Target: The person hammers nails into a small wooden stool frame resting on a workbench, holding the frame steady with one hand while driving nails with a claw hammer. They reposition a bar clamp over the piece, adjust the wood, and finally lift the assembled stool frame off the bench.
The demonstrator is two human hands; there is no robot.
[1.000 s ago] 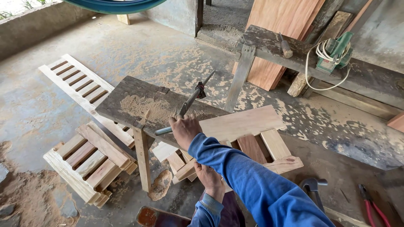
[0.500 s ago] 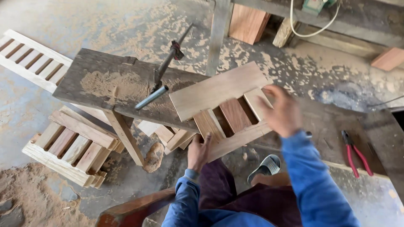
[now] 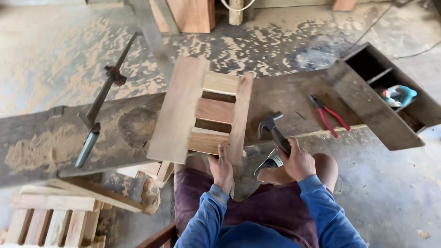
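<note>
A slatted wooden panel [image 3: 177, 110], with two side rails and three cross slats, lies on a long dark workbench plank [image 3: 294, 98] in front of me. My left hand [image 3: 223, 167] grips the panel's near edge at its right rail. To the right, just off the panel's near corner, my right hand [image 3: 298, 160] is closed around the handle of a claw hammer [image 3: 270, 125], whose head points up and away. I sit with my knees under the plank, in blue sleeves.
A long bar clamp [image 3: 102, 94] with a grey-blue handle lies on the plank's left part beside sawdust [image 3: 27, 151]. Red-handled pliers [image 3: 328, 117] lie to the right. A dark compartmented wooden box [image 3: 376, 115] holds a teal tool [image 3: 398, 95]. Slatted panels [image 3: 50, 225] are stacked lower left.
My right hand has left the panel's far corner and taken hold of the hammer. The panel now lies lengthwise away from me, and my left hand stays on its near edge.
</note>
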